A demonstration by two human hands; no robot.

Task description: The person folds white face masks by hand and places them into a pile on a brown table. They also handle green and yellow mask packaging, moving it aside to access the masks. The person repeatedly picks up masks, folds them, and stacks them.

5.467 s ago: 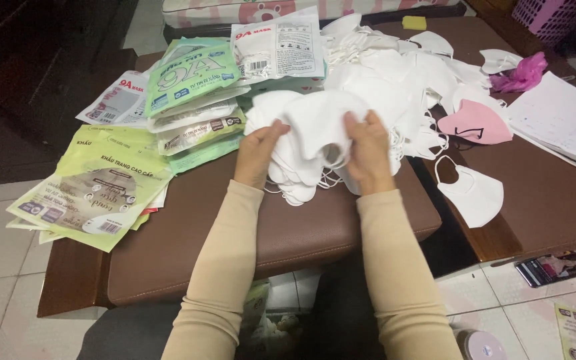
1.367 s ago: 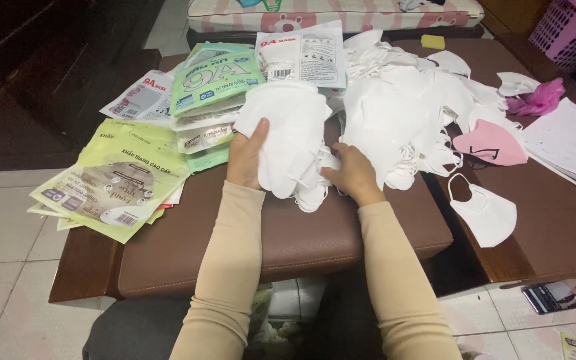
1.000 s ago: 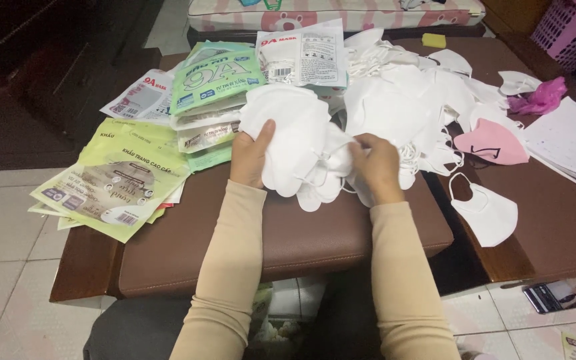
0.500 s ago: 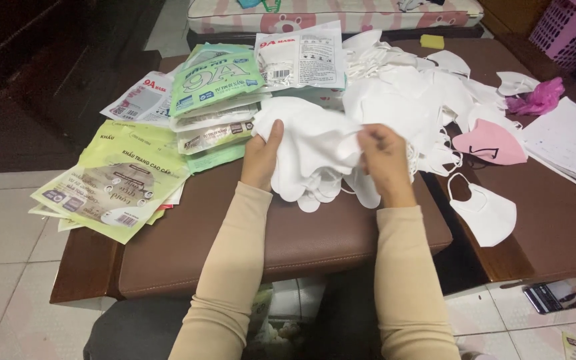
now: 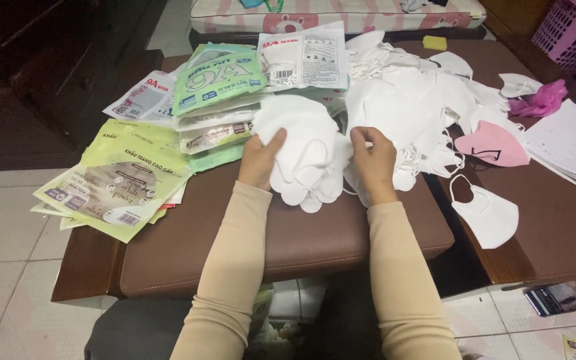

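White stacked masks (image 5: pixel 305 157) sit fanned between both hands: left hand (image 5: pixel 261 157) fingers pinching the stack's left edge, right hand (image 5: pixel 371 160) fingers curled pinching its right edge, squaring them

Two hands work at the brown cushion (image 5: pixel 288 233): one left hand (image 5: pixel 260 159) and one right hand (image 5: pixel 371 160), together gripping one fanned stack of white masks (image 5: pixel 305 157), its count unclear. Behind the cushion lies one big heap of white masks (image 5: pixel 408 100), too tangled to count. Right of the cushion: one pink mask (image 5: pixel 495 143) and one lone white mask (image 5: pixel 491 213). Left of the cushion: roughly seven or eight printed packets (image 5: pixel 121 180).
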